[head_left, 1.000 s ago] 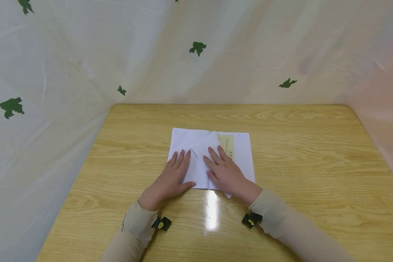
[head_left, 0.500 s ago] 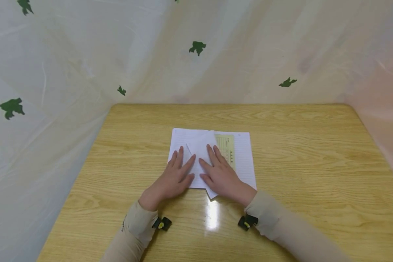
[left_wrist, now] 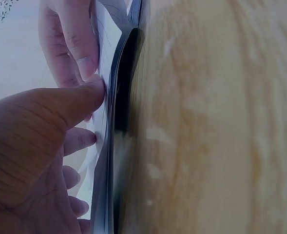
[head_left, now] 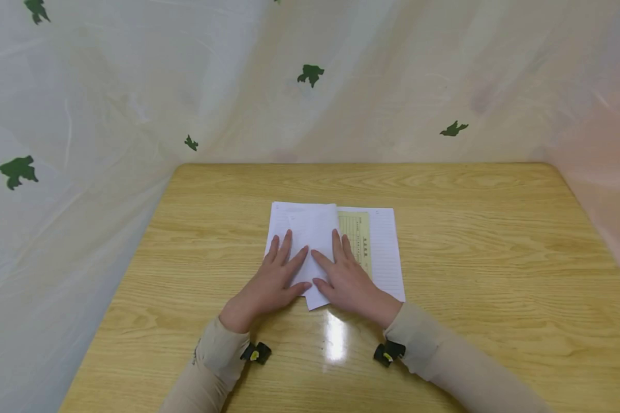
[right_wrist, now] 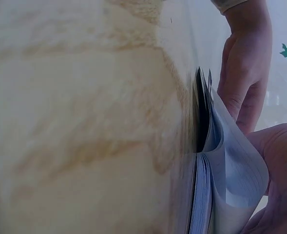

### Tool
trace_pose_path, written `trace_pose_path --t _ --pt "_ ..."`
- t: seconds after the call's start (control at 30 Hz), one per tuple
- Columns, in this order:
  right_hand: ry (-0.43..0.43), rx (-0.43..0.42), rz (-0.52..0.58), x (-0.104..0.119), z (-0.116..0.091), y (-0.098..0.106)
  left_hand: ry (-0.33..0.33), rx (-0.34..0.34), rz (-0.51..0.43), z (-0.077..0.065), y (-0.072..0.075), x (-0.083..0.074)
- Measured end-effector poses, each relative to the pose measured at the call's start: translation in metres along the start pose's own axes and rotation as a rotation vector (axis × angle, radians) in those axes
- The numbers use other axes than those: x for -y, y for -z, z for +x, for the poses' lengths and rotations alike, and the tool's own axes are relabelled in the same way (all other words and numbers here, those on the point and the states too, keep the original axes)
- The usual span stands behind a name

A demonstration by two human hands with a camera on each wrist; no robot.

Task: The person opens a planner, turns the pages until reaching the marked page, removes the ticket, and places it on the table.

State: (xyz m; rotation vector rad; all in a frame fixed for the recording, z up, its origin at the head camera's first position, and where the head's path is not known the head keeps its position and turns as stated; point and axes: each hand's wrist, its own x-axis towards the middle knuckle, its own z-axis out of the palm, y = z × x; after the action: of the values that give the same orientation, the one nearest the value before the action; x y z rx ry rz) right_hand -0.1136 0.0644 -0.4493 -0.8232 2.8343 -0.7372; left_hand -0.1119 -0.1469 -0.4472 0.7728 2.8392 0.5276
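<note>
White page (head_left: 315, 229) has moved leftward over the open notebook (head_left: 387, 246), which lies on the shiny wooden tabletop (head_left: 475, 258). Left hand (head_left: 271, 281) and right hand (head_left: 350, 278) rest on the paper, fingers spread wide. Pale sheeting (head_left: 382, 74) with green shapes (head_left: 310, 75) hangs behind and at both sides.

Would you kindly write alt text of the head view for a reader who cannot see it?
Left hand and right hand, fingers spread, rest on a slanted white page over an open lined notebook on a wooden table. A yellow printed panel shows on the notebook's right side; behind hangs pale sheeting with green shapes.
</note>
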Motion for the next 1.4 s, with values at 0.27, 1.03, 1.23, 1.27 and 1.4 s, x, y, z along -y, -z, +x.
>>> trace_pose_path --t 0.27,1.03,1.23,1.27,1.4 --pt "-0.004 0.001 0.038 0.0023 -0.0018 -0.0010 0.020 -0.006 -0.013 0.0008 -0.0012 -0.0006" --pt "0.220 0.132 -0.101 0.0044 -0.0049 -0.0030 0.013 0.022 0.079 0.0020 -0.0021 -0.0010" --pt "0.249 0.158 -0.091 0.0017 -0.0066 -0.0002 0.010 0.050 0.067 0.0022 -0.0021 -0.0011" --pt "0.252 0.163 -0.081 0.0013 -0.0067 0.0009 0.011 0.056 0.064 0.0023 -0.0021 -0.0009" --pt "0.258 0.162 -0.022 -0.0026 -0.0064 0.0032 0.014 0.068 0.054 0.0023 -0.0007 -0.0023"
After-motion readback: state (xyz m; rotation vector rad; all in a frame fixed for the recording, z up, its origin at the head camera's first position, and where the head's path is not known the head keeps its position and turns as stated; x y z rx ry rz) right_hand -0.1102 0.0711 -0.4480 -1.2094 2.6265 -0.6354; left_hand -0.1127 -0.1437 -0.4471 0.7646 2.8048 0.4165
